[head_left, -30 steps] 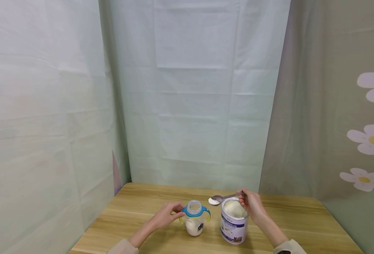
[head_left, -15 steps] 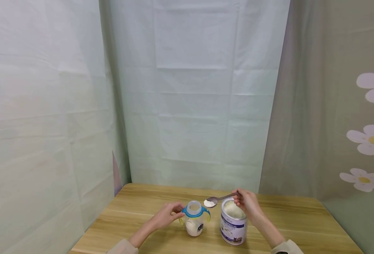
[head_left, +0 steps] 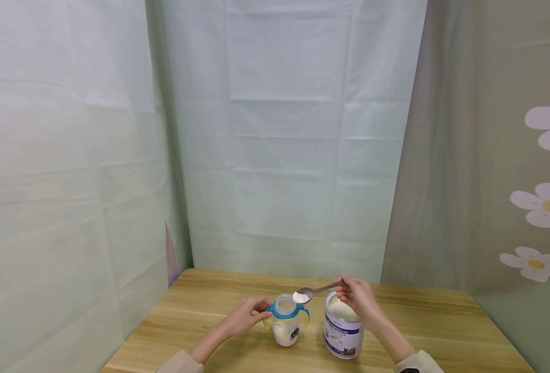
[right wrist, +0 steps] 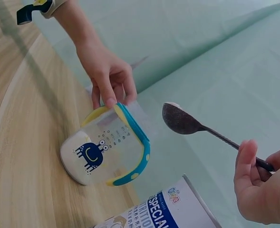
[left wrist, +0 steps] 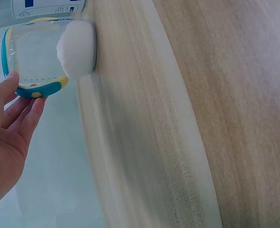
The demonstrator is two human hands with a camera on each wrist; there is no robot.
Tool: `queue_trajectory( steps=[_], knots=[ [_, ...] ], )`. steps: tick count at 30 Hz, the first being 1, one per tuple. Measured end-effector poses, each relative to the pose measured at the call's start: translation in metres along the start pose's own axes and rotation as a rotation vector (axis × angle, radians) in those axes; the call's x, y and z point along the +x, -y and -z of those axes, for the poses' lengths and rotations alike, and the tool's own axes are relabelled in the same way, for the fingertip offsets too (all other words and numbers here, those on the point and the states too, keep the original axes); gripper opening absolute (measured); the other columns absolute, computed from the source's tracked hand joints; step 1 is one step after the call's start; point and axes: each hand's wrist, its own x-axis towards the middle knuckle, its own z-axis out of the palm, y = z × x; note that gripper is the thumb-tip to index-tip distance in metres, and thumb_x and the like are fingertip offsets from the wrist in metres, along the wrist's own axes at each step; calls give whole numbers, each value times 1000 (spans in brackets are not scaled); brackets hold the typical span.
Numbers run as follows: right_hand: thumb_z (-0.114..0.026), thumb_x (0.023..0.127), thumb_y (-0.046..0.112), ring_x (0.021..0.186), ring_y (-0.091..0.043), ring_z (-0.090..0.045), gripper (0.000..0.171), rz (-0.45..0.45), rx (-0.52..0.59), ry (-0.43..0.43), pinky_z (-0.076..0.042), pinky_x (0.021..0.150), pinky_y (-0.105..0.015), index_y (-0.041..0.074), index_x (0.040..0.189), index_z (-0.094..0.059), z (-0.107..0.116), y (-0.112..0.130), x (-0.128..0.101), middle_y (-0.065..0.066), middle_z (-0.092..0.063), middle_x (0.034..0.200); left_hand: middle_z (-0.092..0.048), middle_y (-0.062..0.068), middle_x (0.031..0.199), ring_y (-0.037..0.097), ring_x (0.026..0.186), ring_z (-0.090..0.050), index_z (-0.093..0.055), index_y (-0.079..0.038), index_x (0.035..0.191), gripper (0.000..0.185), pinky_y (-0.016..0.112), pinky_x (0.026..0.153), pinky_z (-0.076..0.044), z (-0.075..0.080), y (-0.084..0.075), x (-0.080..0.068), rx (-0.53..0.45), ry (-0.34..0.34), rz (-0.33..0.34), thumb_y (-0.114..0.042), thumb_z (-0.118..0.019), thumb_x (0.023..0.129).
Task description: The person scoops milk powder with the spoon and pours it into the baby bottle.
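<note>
Powder sits heaped in the bowl of the metal spoon, which your right hand pinches by the far end of its handle, thumb and fingertips closed around it, so the load hangs just off the rim of the baby bottle on the side nearest that hand. Your left hand steadies the bottle from its other side, fingertips resting on the blue-and-yellow collar rather than wrapped round it; a firmer hold there would, I judge, keep the bottle from sliding when the spoon comes over. Carry the spoon level until its tip is squarely above the bottle's mouth, then tip it slowly, since the opening looks narrow beside the spoon's bowl and any tilt short of the rim would likely scatter powder on the counter. A layer of white powder already lies in the bottle's base. The open formula tin stands just beneath your right wrist, near enough to knock with your forearm. Everything rests on a light wood-grain counter, with pale green cloth hung behind it and a grey-green curtain printed with white flowers further out past your right hand.
</note>
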Motion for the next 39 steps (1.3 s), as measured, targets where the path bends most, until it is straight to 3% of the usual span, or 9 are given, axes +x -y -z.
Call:
queue_trajectory(
  steps=[8,27,39],
  knots=[
    [-38,105,16,67,-6,-58,35,23,-20,70,-51,62,-15,-12,111,-58,-3,-2,-3,2,-62,76,-72,1,99,7,90,-66,-66,-11,104,17,22,76,-52,0,1,0,7,4,7,-25,-62,95],
    [-43,105,18,70,-9,-64,41,206,-217,155,-56,66,-21,-19,116,-54,-20,0,-10,-1,-65,79,-72,0,100,7,91,-66,-66,-13,103,14,22,75,-52,-1,-3,1,-4,12,13,-24,-62,95],
    [-46,104,24,77,-16,-68,37,343,-403,238,-58,68,-27,-7,109,-64,-23,-6,-12,-7,-68,85,-71,4,99,6,90,-65,-65,-13,103,14,21,76,-52,-2,-4,1,-4,23,11,-24,-61,95]
  ],
)
